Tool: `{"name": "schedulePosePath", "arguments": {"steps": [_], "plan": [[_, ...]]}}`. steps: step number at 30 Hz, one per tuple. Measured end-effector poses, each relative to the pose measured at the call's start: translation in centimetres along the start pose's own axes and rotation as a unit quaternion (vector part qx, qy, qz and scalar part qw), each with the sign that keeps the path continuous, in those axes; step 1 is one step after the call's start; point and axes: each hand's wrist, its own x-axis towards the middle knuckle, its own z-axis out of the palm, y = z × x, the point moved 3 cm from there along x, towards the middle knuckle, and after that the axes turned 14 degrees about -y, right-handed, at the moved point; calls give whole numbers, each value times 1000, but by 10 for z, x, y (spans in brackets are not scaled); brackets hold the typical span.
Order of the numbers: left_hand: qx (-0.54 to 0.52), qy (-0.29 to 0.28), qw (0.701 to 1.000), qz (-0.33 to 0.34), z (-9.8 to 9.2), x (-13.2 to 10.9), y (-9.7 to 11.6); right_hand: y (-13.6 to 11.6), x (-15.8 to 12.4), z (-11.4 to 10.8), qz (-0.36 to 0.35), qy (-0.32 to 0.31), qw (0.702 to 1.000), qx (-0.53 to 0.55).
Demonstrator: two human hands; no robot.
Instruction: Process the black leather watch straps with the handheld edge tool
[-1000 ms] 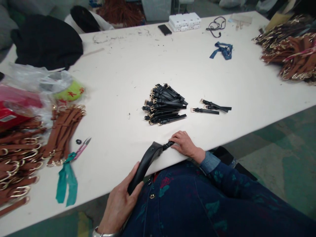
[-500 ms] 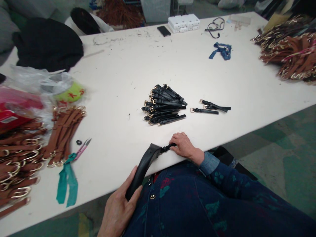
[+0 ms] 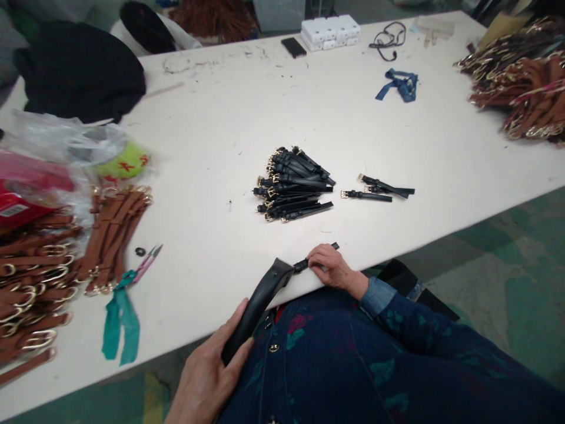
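My left hand (image 3: 212, 365) is wrapped round the grip of a black, curved hand-held tool (image 3: 260, 300), whose exact kind I cannot make out. The tool's wide head points up and right, over the table's near edge. My right hand (image 3: 330, 265) pinches a short black buckle strap (image 3: 301, 266). One end of that strap is right at the tool's head; whether they touch is unclear. Its other end sticks out beyond my fingers. Farther in lies a pile of similar black straps (image 3: 295, 185) with gold buckles. To its right are a few separate straps (image 3: 366, 196).
Brown buckled straps (image 3: 117, 235) are heaped at the left, beside pink-handled snips (image 3: 148, 264) and a teal cloth strip (image 3: 121, 324). More straps (image 3: 525, 88) lie at the far right. A phone (image 3: 293, 47), white boxes (image 3: 330, 32) and a blue ribbon (image 3: 398, 85) are at the back.
My right hand has shifted slightly right along with its grip on the strap, and more of the strap's far end now shows. The tool's head has moved slightly right.
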Motion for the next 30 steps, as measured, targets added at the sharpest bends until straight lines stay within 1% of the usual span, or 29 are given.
{"name": "schedulePosePath", "arguments": {"steps": [5,10,13,16,19,21,25,28,30], "plan": [[11,-16,1000,8,-3,8,6,2,0,0,8,9,999,32],[12,-24,999,20,-10,28,29,5,0,1,11,16,998,60],[23,-30,999,12,-14,36,40,6,0,0,18,29,997,73],[29,-30,999,-2,-19,33,37,9,0,-1,36,47,996,71],[36,-37,999,-12,-23,25,27,13,-1,0,35,43,996,64],[44,-43,998,-13,-26,21,25,15,-2,2,31,38,997,60],[55,-38,998,-18,-26,27,35,18,-3,4,34,26,998,49],[48,-27,998,-13,-22,37,43,17,-1,3,38,17,998,44],[40,-22,999,-16,-19,40,45,16,0,2,41,14,998,44]]}}
